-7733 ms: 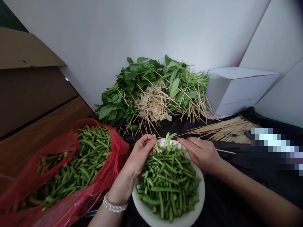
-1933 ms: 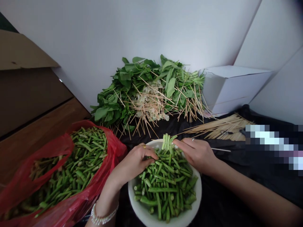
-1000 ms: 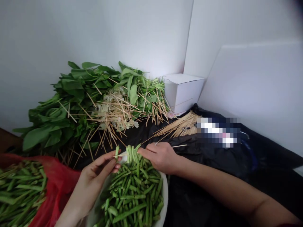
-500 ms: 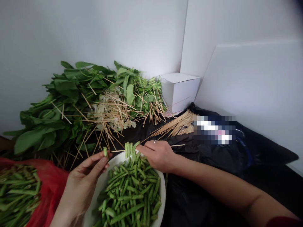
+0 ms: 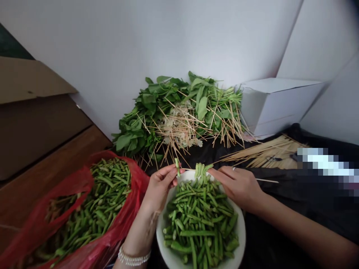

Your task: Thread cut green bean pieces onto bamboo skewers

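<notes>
My left hand (image 5: 164,181) pinches a short piece of green bean (image 5: 177,167) between thumb and fingers, upright at the tip of a thin wooden skewer (image 5: 188,169). Whether the tip has pierced it I cannot tell. My right hand (image 5: 238,185), with a ring on one finger, grips the skewer; its far end sticks out to the right. Several threaded bean pieces (image 5: 201,170) sit side by side on it, just left of my right fingertips. Beneath both hands stands a white bowl (image 5: 162,233) full of cut green beans (image 5: 200,224).
A red plastic bag (image 5: 137,186) of cut beans lies at left. Behind are skewered leafy greens (image 5: 157,99) and pale skewered pieces (image 5: 179,116). Loose skewers (image 5: 272,147) lie on black plastic (image 5: 269,209) near a white box (image 5: 288,108). A cardboard box (image 5: 36,119) stands far left.
The view has turned left, so the scene sits further right and more of the red bag shows. My left hand has brought its bean piece up to the skewer's tip.
</notes>
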The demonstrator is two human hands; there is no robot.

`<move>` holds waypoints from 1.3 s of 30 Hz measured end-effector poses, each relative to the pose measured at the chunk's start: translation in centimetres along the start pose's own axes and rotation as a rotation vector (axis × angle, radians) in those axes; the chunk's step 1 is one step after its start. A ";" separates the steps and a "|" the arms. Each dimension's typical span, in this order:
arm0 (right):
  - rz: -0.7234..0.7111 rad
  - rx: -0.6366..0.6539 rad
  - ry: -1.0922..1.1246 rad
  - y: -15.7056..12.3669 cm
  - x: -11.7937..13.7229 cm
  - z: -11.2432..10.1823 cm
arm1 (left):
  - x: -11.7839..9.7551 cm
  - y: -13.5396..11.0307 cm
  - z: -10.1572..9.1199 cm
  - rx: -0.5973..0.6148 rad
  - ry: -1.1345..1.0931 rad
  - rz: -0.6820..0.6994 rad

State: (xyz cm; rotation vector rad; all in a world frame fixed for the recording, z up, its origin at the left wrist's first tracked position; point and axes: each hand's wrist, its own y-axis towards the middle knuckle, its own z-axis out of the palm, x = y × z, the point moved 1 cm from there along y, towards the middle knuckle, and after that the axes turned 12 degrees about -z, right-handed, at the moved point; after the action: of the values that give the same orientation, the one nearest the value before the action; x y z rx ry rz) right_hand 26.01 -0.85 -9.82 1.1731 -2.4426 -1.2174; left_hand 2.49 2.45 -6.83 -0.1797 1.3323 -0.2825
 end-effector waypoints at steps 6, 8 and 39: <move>-0.010 -0.017 -0.025 0.2 0.3 -0.1 | 0.2 0.1 -0.2 0.033 -0.002 0.001; -0.016 -0.024 -0.028 0.3 0.3 -0.2 | 0.2 0.1 -0.2 0.043 0.004 0.003; -0.084 -0.009 0.141 -0.3 0.6 0.6 | 1.2 -0.4 0.5 0.139 0.083 -0.124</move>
State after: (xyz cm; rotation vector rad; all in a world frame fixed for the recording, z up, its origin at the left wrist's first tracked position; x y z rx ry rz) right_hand 25.54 -1.07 -10.55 1.3230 -2.3055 -1.1246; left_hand 3.21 1.72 -7.71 -0.1342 1.3807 -0.4904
